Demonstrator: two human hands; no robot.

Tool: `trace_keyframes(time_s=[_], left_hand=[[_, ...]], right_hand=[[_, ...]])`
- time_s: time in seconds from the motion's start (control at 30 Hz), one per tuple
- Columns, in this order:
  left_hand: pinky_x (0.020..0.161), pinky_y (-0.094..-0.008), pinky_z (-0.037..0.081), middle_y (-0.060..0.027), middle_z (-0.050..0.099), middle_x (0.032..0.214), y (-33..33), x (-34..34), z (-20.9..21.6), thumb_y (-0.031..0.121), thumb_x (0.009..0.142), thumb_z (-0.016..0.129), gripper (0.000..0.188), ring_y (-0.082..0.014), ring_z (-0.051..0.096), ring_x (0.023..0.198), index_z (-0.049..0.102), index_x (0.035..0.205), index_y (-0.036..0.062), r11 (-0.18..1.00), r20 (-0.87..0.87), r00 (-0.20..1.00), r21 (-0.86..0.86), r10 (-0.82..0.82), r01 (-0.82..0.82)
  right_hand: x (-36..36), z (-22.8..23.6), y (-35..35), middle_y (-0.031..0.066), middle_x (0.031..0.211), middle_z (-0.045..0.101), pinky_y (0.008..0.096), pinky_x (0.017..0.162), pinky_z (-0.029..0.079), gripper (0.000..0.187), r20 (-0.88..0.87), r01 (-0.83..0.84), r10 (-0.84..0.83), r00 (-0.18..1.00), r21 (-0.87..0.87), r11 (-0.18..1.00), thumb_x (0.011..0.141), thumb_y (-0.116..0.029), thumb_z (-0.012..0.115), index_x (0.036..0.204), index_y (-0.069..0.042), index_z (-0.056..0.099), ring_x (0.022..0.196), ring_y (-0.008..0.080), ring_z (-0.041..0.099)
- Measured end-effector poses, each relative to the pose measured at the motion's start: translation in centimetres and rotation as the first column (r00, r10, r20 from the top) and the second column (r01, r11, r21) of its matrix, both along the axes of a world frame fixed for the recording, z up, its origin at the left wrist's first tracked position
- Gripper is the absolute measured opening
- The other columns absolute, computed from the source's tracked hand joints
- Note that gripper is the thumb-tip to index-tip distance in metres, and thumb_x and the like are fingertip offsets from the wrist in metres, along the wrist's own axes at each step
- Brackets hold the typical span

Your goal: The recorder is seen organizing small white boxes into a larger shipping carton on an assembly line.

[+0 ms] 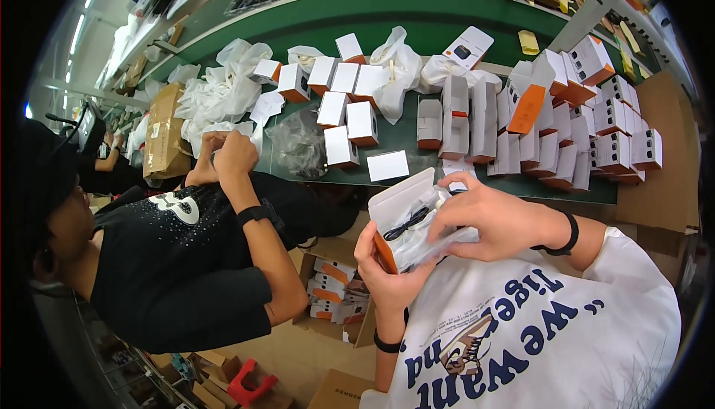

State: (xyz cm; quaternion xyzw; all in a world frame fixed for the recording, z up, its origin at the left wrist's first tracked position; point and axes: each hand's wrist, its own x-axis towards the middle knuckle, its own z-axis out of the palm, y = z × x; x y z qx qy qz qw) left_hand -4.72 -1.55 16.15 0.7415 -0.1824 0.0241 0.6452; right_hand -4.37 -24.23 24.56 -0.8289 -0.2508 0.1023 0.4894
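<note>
My left hand (391, 267) is wrapped round a small white box with orange sides (383, 254), held tilted in front of my white shirt. The box's lid flap (402, 197) stands up, and a coiled black cable (408, 223) lies inside beside clear plastic wrapping (454, 241). Over the box's right side, the fingers of my right hand (491, 219) are bent and closed on the wrapping; one finger reaches across the far edge. What sits under the plastic is hidden by my fingers. A flat white card (387, 165) lies on the green table just beyond.
Closed white boxes (341, 147) and plastic bags (398, 74) cover the table (287, 178). Open boxes (469, 122) and stacked boxes (614, 152) stand right. At left, a person in black (186, 275) works with hands together. A carton of boxes (365, 327) sits on the floor.
</note>
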Motion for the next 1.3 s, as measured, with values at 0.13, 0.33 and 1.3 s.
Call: trace_keyframes(time_s=[0.13,0.33,1.3], left_hand=[[0.099,-0.0412,0.052,-0.0183,0.051,0.135,-0.2,-0.4,0.2,0.004,0.065,0.095,0.105,-0.0286,0.060,0.120,0.029,0.146,0.0056,1.000,-0.022,1.000,-0.004,-0.006,0.006],[0.099,-0.0413,0.052,-0.0175,0.049,0.136,0.3,-0.7,0.3,0.002,0.064,0.095,0.105,-0.0285,0.060,0.119,0.030,0.146,0.0055,0.993,0.027,0.999,0.113,-0.021,0.018],[0.090,-0.0387,0.052,-0.0149,0.053,0.127,0.7,-1.1,-0.1,0.021,0.058,0.102,0.106,-0.0279,0.062,0.107,0.039,0.140,0.0020,0.986,0.120,0.992,0.161,0.028,-0.047]], right_hand=[[0.1,-0.2,-0.3,-0.0017,0.088,0.074,0.0483,0.112,0.035,0.027,0.057,-0.004,0.001,0.998,0.054,0.999,0.082,0.000,0.070,0.105,-0.013,0.070,0.083,0.0191,0.069],[0.1,-0.3,-0.2,0.0016,0.080,0.071,0.0471,0.111,0.037,0.024,0.027,-0.083,0.084,0.996,-0.042,0.996,0.080,0.004,0.064,0.098,-0.011,0.067,0.076,0.0215,0.068],[0.6,0.3,0.7,0.0058,0.080,0.070,0.0390,0.099,0.041,0.012,0.036,-0.205,0.206,0.978,-0.025,0.978,0.090,-0.003,0.067,0.101,-0.007,0.070,0.074,0.0243,0.065]])
